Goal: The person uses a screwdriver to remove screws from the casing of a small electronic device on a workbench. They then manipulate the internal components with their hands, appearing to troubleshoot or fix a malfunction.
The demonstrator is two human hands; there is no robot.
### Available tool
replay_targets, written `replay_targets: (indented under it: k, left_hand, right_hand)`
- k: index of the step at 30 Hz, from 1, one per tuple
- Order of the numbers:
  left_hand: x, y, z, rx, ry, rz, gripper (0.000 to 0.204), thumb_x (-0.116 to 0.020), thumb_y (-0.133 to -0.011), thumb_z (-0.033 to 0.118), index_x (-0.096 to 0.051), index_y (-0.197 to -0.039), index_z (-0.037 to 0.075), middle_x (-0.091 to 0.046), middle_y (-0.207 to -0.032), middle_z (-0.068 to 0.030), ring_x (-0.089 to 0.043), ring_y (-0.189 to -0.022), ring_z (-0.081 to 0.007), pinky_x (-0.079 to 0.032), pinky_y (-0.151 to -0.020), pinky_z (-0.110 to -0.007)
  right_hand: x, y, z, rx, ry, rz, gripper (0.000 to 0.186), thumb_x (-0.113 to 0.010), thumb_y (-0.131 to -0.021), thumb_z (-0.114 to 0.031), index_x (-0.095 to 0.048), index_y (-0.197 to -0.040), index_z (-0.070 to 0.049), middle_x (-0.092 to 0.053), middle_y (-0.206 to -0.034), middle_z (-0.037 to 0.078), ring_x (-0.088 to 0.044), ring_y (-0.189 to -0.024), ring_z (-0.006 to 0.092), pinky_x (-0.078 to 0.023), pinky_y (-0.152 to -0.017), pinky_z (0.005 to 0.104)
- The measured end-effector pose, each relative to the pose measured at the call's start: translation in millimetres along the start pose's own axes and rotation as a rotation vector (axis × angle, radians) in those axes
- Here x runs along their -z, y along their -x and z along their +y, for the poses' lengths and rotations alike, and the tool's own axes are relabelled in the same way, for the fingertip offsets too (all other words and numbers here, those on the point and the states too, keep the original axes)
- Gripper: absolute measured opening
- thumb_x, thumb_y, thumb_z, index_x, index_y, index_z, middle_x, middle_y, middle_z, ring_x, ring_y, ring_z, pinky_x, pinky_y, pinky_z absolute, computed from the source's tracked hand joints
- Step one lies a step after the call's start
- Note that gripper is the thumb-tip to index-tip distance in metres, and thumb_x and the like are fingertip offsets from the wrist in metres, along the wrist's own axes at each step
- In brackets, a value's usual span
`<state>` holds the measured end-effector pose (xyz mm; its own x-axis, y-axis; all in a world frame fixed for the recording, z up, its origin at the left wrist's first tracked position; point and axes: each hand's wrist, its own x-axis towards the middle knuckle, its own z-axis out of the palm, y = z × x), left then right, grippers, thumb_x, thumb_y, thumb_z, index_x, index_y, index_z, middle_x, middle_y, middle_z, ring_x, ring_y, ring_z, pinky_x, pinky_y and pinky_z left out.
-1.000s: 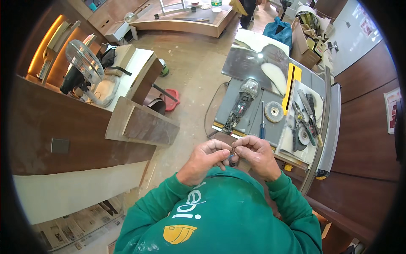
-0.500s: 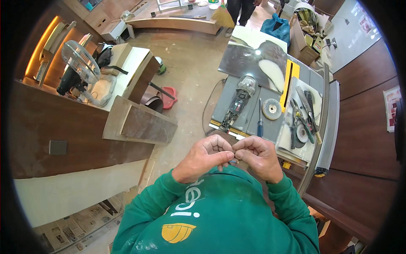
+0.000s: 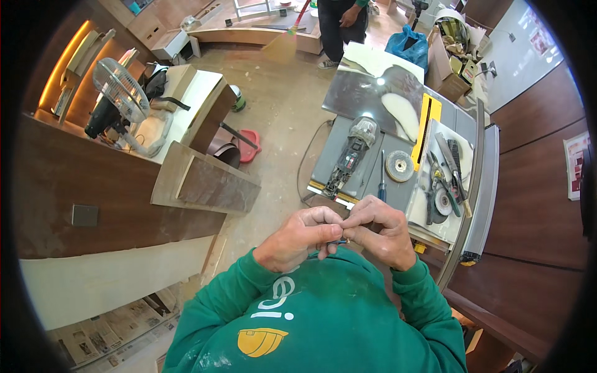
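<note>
My left hand and my right hand meet in front of my green sweatshirt, fingertips pinched on a small part with blue and brass-coloured bits, mostly hidden by fingers. Just beyond them, on the grey saw table, lie an angle grinder, a blue-handled screwdriver and a round abrasive wheel. At the table's right, a pale board carries several hand tools. A glossy brown-and-cream panel rests at the back beside a yellow fence.
A co-worker stands behind the table near a broom. Left are a fan, a counter, a leaning board and a red dustpan. A blue bag and cardboard box sit back right.
The co-worker has come nearer and further into view, the broom shifting left and down. My right fingers have shifted over the small part, which both hands still pinch.
</note>
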<state>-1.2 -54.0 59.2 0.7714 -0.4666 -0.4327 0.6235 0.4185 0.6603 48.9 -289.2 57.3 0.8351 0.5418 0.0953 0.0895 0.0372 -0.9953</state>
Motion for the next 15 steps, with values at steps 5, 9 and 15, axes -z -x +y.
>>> replay_targets:
  k: [5, 9, 15]
  left_hand:
    - [0, -1, 2, -0.025, -0.024, -0.016, 0.021, -0.074, -0.108, 0.025, -0.068, -0.117, 0.007, -0.07, -0.101, -0.0001, -0.066, -0.086, -0.008, -0.05, -0.069, -0.025]
    - [-5, 0, -1, -0.102, -0.112, 0.017, 0.023, -0.075, -0.108, 0.027, -0.068, -0.117, 0.006, -0.07, -0.098, -0.0013, -0.065, -0.083, -0.0098, -0.049, -0.068, -0.025]
    - [-19, -8, -18, -0.339, -0.188, 0.154, 0.021, -0.073, -0.11, 0.023, -0.069, -0.116, 0.004, -0.071, -0.098, -0.0035, -0.066, -0.081, -0.0111, -0.051, -0.068, -0.026]
  right_hand:
    - [-6, -3, -12, 0.089, 0.069, 0.061, 0.012, -0.081, -0.091, 0.002, -0.078, -0.101, -0.005, -0.072, -0.094, 0.006, -0.068, -0.08, 0.014, -0.051, -0.067, 0.0294]
    - [-3, -4, -24, 0.133, 0.251, 0.082, 0.009, -0.08, -0.092, 0.001, -0.075, -0.099, -0.003, -0.071, -0.087, 0.007, -0.068, -0.073, 0.0142, -0.053, -0.062, 0.0309]
    - [-19, 7, -13, -0.216, -0.168, 0.208, 0.009, -0.074, -0.099, -0.009, -0.068, -0.099, -0.002, -0.072, -0.088, 0.007, -0.068, -0.07, 0.0158, -0.054, -0.065, 0.0315]
